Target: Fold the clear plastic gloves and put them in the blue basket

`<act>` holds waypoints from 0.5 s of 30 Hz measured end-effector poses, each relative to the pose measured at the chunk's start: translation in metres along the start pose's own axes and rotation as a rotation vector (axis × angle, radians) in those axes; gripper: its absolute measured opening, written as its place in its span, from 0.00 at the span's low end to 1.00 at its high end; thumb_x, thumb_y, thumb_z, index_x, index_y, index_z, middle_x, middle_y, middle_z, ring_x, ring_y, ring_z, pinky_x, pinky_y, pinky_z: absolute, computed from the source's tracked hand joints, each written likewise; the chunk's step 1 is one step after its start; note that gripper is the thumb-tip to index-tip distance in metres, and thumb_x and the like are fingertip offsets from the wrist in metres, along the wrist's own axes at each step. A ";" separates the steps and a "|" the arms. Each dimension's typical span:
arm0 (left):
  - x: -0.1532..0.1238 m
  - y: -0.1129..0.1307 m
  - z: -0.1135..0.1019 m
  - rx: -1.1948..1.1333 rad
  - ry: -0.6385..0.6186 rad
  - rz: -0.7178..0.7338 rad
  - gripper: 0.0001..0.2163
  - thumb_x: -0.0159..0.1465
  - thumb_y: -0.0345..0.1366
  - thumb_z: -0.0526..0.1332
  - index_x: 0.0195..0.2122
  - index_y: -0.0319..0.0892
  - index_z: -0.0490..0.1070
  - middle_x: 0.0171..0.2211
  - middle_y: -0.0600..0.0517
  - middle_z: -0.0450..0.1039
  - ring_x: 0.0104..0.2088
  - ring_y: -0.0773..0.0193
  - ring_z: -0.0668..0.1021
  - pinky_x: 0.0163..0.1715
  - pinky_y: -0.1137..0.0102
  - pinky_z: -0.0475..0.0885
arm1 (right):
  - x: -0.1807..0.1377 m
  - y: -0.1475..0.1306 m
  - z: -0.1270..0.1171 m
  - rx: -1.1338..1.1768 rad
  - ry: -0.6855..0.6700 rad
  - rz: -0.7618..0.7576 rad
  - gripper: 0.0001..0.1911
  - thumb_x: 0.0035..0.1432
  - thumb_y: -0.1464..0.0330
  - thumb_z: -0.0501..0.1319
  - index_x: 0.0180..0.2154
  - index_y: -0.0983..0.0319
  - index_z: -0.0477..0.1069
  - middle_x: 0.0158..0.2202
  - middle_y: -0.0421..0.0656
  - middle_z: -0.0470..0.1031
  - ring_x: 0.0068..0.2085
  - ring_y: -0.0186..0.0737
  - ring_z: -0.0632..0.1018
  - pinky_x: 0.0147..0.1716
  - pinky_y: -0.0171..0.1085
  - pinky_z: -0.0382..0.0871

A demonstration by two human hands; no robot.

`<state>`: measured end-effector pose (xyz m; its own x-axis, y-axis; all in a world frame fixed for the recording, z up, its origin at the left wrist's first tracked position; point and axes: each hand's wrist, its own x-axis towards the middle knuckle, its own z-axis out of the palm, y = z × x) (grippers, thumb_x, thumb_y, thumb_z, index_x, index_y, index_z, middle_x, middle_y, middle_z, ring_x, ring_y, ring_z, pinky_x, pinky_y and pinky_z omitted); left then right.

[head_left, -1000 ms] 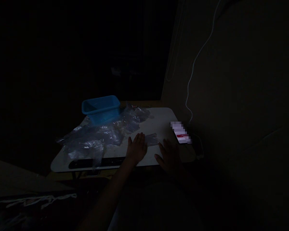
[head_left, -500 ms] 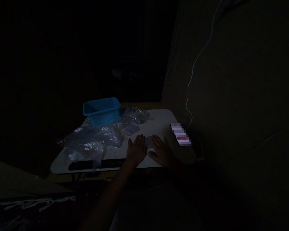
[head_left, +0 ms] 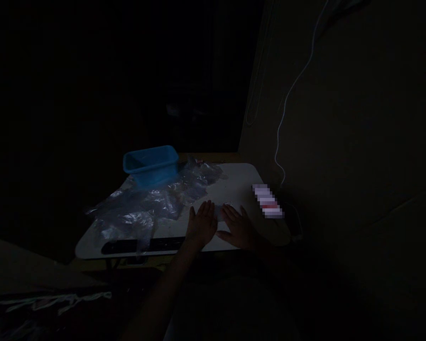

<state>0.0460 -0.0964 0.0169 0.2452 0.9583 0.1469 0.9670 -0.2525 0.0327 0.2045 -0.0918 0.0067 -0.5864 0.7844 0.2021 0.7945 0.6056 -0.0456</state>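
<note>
My left hand lies flat near the front of a small white table, its fingers stretched forward and the thumb apart. Beside it my right hand is also laid out flat, thumb spread toward the left hand. Between and partly under both hands shows a small piece of clear plastic, perhaps a bag; the hands hide most of it. To the left of my left hand spreads a heap of crumpled clear plastic bags.
A blue plastic basin stands at the table's back left, behind the bags. A lit phone, its screen blurred out, lies at the right edge. A white cable hangs along the wall. The room is very dark.
My right hand has shifted slightly left, over the small plastic piece, and its fingers lie a little closer to my left hand. The left hand stays nearly in place.
</note>
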 end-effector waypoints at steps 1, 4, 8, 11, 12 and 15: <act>0.000 0.000 0.000 -0.004 0.003 0.000 0.23 0.64 0.37 0.39 0.60 0.39 0.50 0.61 0.47 0.49 0.61 0.59 0.53 0.56 0.50 0.49 | 0.000 0.001 0.000 -0.001 0.000 -0.001 0.38 0.56 0.49 0.45 0.59 0.68 0.50 0.61 0.53 0.50 0.61 0.49 0.51 0.56 0.56 0.40; 0.000 0.001 0.000 -0.031 0.022 0.007 0.23 0.64 0.37 0.40 0.60 0.38 0.50 0.61 0.47 0.50 0.61 0.58 0.54 0.56 0.49 0.49 | 0.000 0.002 0.001 -0.004 0.011 0.001 0.38 0.56 0.49 0.45 0.59 0.67 0.50 0.61 0.53 0.51 0.62 0.49 0.51 0.57 0.55 0.41; 0.000 0.000 0.001 -0.095 0.077 -0.028 0.22 0.64 0.37 0.42 0.59 0.35 0.52 0.60 0.43 0.53 0.59 0.57 0.57 0.56 0.51 0.51 | -0.001 0.001 0.000 0.004 0.011 0.009 0.38 0.56 0.48 0.44 0.59 0.67 0.50 0.61 0.53 0.49 0.62 0.48 0.51 0.56 0.55 0.40; 0.001 -0.007 0.000 -0.182 0.180 -0.094 0.21 0.64 0.36 0.42 0.56 0.35 0.57 0.57 0.42 0.59 0.57 0.58 0.61 0.55 0.58 0.57 | -0.001 0.000 -0.001 0.008 0.010 0.015 0.38 0.56 0.49 0.45 0.59 0.67 0.50 0.61 0.52 0.49 0.61 0.48 0.51 0.57 0.55 0.40; 0.001 -0.011 0.000 -0.215 0.209 -0.106 0.20 0.64 0.36 0.42 0.54 0.35 0.60 0.55 0.43 0.62 0.56 0.59 0.64 0.54 0.61 0.59 | -0.001 0.000 -0.001 0.008 0.010 0.017 0.38 0.56 0.49 0.45 0.59 0.67 0.50 0.61 0.52 0.50 0.61 0.48 0.51 0.57 0.55 0.40; 0.002 -0.020 -0.001 -0.256 0.223 -0.088 0.18 0.63 0.39 0.47 0.51 0.38 0.64 0.51 0.45 0.66 0.53 0.60 0.67 0.51 0.66 0.62 | 0.000 0.001 0.001 0.005 0.009 0.018 0.37 0.56 0.49 0.45 0.59 0.66 0.50 0.61 0.52 0.50 0.62 0.48 0.51 0.57 0.54 0.40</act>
<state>0.0273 -0.0897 0.0175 0.1130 0.9324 0.3434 0.9283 -0.2223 0.2980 0.2056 -0.0914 0.0059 -0.5702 0.7941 0.2104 0.8043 0.5918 -0.0539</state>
